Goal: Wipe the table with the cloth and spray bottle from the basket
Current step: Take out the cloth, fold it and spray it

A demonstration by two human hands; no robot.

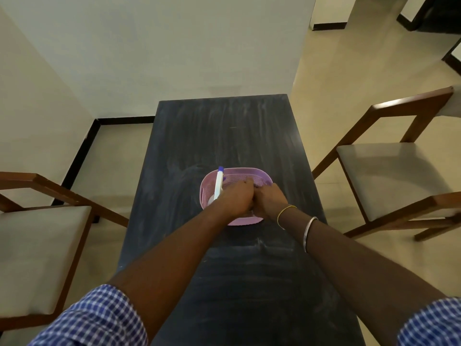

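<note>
Both hands (252, 198) cover the basket (262, 174), hiding its contents.

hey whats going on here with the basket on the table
A person stands at a dark table with both hands down in a pink basket that sits on it. The left hand and right hand are close together inside the basket. A white spray bottle with a blue top leans at the basket's left side, by the left hand. No cloth can be seen; the hands cover most of the inside. The tabletop looks streaky and dusty. A chair stands on either side.
</note>
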